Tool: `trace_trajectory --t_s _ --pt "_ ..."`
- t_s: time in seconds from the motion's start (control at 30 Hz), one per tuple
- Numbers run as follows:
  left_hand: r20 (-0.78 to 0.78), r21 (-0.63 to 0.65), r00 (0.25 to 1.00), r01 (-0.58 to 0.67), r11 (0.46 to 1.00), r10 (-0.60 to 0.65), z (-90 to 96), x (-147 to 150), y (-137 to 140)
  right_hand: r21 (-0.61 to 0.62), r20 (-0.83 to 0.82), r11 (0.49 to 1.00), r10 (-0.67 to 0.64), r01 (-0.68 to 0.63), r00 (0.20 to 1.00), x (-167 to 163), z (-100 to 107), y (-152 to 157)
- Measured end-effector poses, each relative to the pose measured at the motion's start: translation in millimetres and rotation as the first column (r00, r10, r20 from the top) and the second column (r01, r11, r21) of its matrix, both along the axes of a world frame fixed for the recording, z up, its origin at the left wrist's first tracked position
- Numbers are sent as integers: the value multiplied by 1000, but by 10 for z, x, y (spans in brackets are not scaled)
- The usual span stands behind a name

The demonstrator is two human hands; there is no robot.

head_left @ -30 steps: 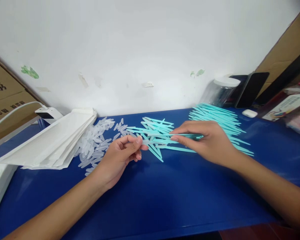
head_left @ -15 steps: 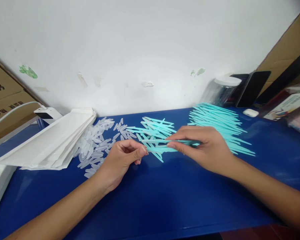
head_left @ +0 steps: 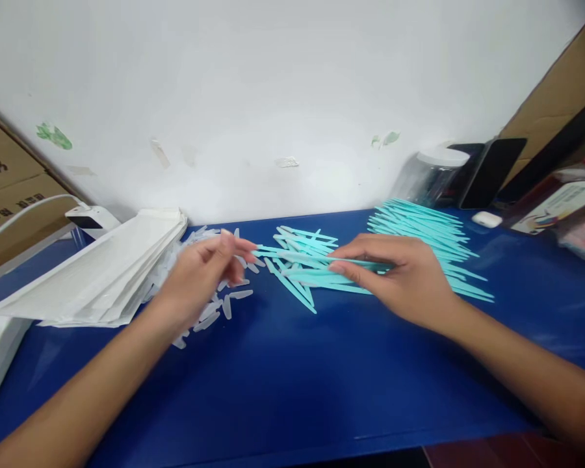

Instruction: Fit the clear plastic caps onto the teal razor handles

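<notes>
Over the near side of a pile of small translucent caps (head_left: 208, 318), my left hand (head_left: 199, 270) is slightly blurred. Its thumb and fingers are apart, and I see nothing held in them. My right hand (head_left: 402, 279) pinches slim turquoise sticks (head_left: 353, 263) between thumb and fingers, their narrow ends pointing left; how many is unclear. Below and behind these lies a loose, crossed heap of similar turquoise sticks (head_left: 292, 292). To the right of my right hand, a larger bundle of turquoise sticks (head_left: 419, 224) is spread on the blue table (head_left: 292, 377).
White paper sleeves (head_left: 102, 266) are stacked at the left, beside a small white device (head_left: 95, 221) with a cable. Against the wall at the right stand a clear jar (head_left: 431, 175) with a white lid and a dark phone (head_left: 494, 172). A small white case (head_left: 487, 219) lies near a bottle (head_left: 550, 201).
My left hand has moved left and slightly up, away from the stick ends, and its fingers have parted. My right hand stays in nearly the same place, still holding turquoise sticks.
</notes>
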State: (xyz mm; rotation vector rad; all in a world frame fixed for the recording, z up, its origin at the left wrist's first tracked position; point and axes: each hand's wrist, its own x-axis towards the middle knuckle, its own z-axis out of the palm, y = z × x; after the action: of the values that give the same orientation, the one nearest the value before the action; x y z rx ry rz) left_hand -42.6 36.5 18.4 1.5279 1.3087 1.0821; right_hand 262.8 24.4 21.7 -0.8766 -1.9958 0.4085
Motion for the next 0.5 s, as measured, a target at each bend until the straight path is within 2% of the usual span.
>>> trace_trajectory --t_s 0.03,0.07,0.1,0.17,0.27,0.37,0.5 --pt "-138 105 985 -90 990 104 73 -93 52 18 6 1000 -25 25 1000 26 4 19" --pt "-281 202 939 -146 969 200 137 -181 96 30 12 998 -50 49 999 51 8 39" --pt "-414 263 878 -135 955 239 185 -260 131 34 17 997 -71 71 997 75 12 60" --pt "-611 231 784 42 972 112 223 -371 173 28 25 995 -101 101 995 113 19 94" --pt "-737 40 659 266 963 -152 160 -413 184 15 33 993 -118 118 992 139 24 121" --pt "-762 -81 582 349 934 -284 60 -367 173 0 37 992 -126 126 991 140 20 126" --pt "-737 -143 582 363 921 -345 3 -307 150 -13 36 993 -121 121 992 132 4 135"
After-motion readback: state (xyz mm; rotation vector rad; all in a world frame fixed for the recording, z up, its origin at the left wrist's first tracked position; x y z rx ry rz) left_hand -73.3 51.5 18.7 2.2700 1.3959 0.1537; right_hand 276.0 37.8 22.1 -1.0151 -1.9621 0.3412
